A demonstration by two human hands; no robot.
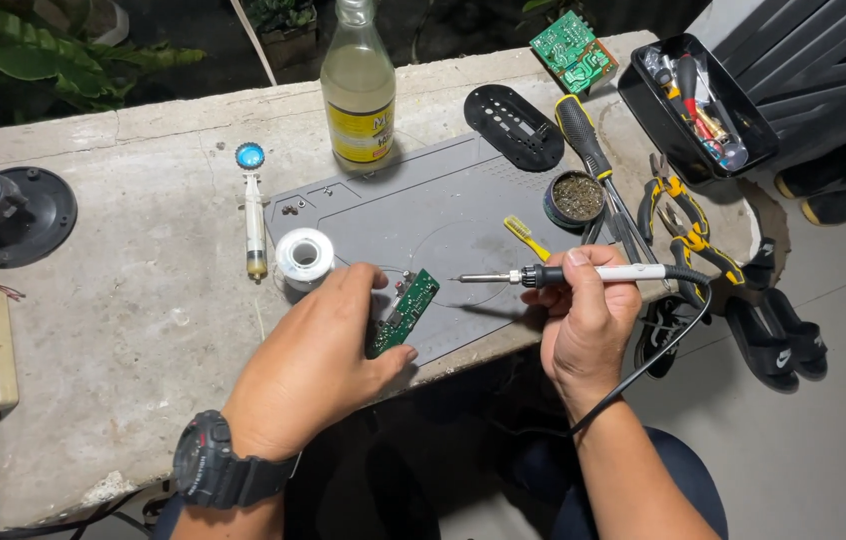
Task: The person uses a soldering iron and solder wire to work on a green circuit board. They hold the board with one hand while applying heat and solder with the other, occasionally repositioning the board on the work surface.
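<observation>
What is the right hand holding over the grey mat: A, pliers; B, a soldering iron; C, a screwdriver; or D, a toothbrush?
B: the right hand grips a soldering iron with a white handle, black cord and metal tip pointing toward the small green circuit board.

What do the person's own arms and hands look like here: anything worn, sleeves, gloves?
Both hands are bare, without gloves. The left hand has a chunky black wristwatch with a ribbed strap on its wrist. The right hand and its wrist carry nothing. Both forearms are uncovered; no sleeves show in the view.
</observation>
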